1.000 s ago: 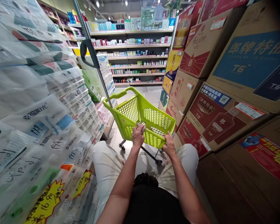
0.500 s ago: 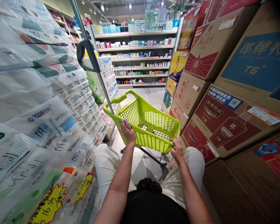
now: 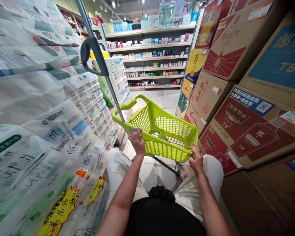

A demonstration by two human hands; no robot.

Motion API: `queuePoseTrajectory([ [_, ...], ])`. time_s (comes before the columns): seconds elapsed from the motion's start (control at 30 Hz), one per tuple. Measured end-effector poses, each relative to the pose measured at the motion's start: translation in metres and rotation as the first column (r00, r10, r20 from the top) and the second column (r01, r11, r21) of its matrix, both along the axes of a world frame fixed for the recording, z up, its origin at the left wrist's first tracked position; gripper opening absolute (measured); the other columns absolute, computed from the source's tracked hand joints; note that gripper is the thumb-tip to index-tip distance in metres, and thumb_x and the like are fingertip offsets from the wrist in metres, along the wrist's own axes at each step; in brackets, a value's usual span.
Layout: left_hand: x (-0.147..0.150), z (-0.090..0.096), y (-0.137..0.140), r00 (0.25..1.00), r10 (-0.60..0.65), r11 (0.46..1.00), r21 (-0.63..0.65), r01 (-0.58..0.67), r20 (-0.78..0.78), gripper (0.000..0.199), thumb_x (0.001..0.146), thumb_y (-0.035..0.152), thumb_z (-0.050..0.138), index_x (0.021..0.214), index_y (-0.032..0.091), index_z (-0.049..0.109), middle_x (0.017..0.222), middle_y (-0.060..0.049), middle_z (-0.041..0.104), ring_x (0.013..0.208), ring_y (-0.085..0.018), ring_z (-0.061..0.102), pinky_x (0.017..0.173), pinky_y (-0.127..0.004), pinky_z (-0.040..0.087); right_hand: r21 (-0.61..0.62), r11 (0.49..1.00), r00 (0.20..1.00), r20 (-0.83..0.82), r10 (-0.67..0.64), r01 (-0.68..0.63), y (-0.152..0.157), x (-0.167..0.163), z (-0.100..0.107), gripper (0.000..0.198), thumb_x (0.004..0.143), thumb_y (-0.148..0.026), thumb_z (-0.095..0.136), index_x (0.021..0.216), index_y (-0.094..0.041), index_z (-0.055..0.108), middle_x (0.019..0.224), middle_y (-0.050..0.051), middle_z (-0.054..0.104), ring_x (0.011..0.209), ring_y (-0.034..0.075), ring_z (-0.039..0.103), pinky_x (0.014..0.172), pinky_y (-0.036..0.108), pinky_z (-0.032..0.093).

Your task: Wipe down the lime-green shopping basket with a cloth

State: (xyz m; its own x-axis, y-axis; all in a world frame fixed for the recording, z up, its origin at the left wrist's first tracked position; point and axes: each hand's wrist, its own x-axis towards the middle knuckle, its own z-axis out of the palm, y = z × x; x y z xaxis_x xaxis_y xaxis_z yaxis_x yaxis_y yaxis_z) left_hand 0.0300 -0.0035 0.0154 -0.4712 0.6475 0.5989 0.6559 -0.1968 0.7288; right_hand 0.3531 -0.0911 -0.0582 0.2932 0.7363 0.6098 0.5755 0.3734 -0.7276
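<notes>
A lime-green shopping basket with a perforated wall sits on a wheeled frame in front of my knees, its inside showing a grid floor. My left hand is closed on a crumpled greyish-pink cloth at the rim near the left corner. With its fingers over the right end of the rim, my right hand grips the basket. A long grey pole with a dark loop handle rises from the basket's left side.
Plastic-wrapped tissue packs are stacked close on my left. Cardboard cartons form a wall on the right. A shelf unit with small boxed goods stands at the aisle's far end, past the tiled floor.
The whole view has shifted, so basket and hands appear further right. My left hand with the cloth sits slightly lower against the rim. My right hand stays at the basket's right end.
</notes>
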Motion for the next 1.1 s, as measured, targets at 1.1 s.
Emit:
queuePoseTrajectory([
  [1.1,-0.030,-0.088,0.001,0.940,-0.010,0.996,-0.082,0.040,0.340,0.040,0.083,0.020,0.060,0.122,0.013,0.064,0.103,-0.013,0.062,0.111,-0.029,0.059,0.104,-0.050,0.050,-0.013,0.999,0.997,0.068,0.041,-0.040,-0.004,-0.002,0.008,0.021,0.064,-0.010,0.046,0.076,-0.026,0.053,0.093,0.004,0.069,0.124,0.030,0.057,0.124,0.059,0.026],
])
